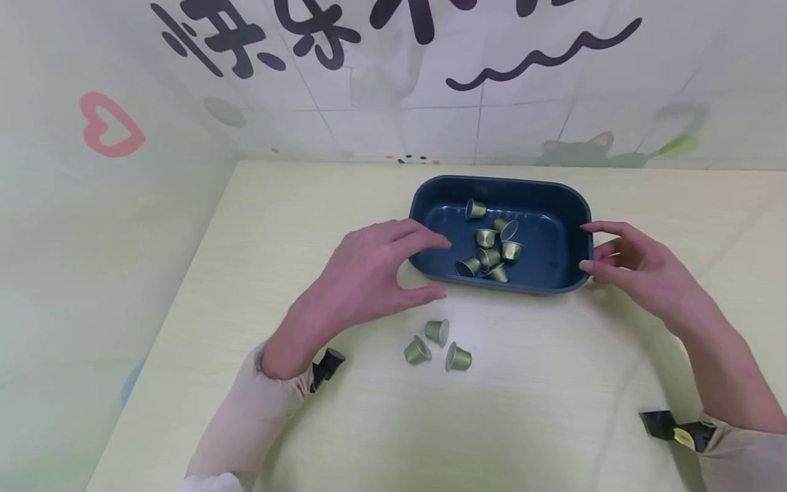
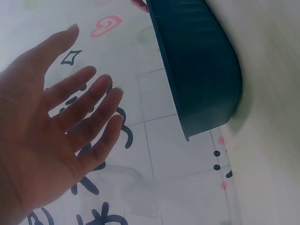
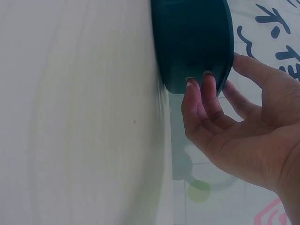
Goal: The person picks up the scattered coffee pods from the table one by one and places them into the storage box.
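A dark blue rectangular bin (image 1: 544, 249) with rounded corners stands on the table and holds several green coffee capsules (image 1: 509, 251). At its right end my right hand (image 1: 642, 270) grips the rim, with fingertips against the outer wall, as the right wrist view shows on the bin (image 3: 192, 42). My left hand (image 1: 375, 273) hovers by the bin's left end, thumb and fingers spread apart. Nothing is in the left palm (image 2: 42, 131); the left wrist view shows it apart from the bin (image 2: 201, 65). Three loose capsules (image 1: 436, 332) lie on the table in front of the bin.
The pale wooden table (image 1: 541, 396) meets a white wall covering (image 1: 393, 130) with black characters and drawings behind the bin. Another pale wall (image 1: 74, 225) with a pink heart borders the left side. Small black devices (image 1: 328, 362) sit at both wrists.
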A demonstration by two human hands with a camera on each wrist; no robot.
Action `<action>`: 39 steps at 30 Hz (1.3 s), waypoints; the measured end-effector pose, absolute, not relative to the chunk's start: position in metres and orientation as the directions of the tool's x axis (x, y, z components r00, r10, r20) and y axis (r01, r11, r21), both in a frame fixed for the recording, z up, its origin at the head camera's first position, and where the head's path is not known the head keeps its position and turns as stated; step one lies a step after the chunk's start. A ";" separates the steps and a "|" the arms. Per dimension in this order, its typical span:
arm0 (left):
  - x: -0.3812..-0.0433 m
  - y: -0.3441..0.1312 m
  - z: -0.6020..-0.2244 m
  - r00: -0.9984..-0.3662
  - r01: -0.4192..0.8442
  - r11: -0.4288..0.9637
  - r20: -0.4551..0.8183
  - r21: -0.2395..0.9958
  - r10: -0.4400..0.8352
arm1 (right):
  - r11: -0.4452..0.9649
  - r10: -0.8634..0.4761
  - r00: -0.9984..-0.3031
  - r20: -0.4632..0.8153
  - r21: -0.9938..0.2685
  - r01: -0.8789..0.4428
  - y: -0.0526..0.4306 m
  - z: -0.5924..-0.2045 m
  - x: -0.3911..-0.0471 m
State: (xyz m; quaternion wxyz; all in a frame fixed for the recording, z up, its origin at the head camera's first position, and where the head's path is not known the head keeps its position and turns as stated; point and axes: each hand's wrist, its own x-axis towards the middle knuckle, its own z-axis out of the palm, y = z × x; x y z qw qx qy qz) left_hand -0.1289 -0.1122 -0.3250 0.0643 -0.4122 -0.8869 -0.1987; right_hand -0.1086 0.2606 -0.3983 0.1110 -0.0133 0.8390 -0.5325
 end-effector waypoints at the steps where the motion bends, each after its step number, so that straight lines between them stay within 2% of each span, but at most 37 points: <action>1: -0.128 -0.112 -0.325 -0.656 0.754 0.592 0.282 0.283 0.700 | 0.433 -0.140 -0.975 -0.173 -0.896 0.097 0.261 -0.398 -0.108; 8: -0.120 -0.117 -0.327 -0.687 0.725 0.660 0.278 0.199 0.671 | 0.429 -0.142 -0.974 -0.174 -0.898 0.098 0.260 -0.399 -0.109; 12: -0.116 -0.119 -0.330 -0.684 0.726 0.664 0.285 0.176 0.672 | 0.427 -0.148 -0.975 -0.166 -0.900 0.089 0.260 -0.399 -0.108; 17: -0.110 -0.121 -0.333 -0.692 0.719 0.670 0.280 0.184 0.665 | 0.433 -0.146 -0.976 -0.163 -0.898 0.085 0.261 -0.400 -0.107; 27: -0.099 -0.123 -0.340 -0.761 0.643 0.747 0.241 0.168 0.602 | 0.441 -0.138 -0.975 -0.177 -0.892 0.099 0.261 -0.399 -0.108; 34: -0.092 -0.125 -0.345 -0.805 0.593 0.788 0.138 0.166 0.577 | 0.428 -0.140 -0.976 -0.169 -0.899 0.095 0.260 -0.398 -0.108; 39: -0.089 -0.126 -0.349 -0.778 0.624 0.748 0.094 0.224 0.621 | 0.434 -0.132 -0.974 -0.182 -0.895 0.108 0.260 -0.397 -0.109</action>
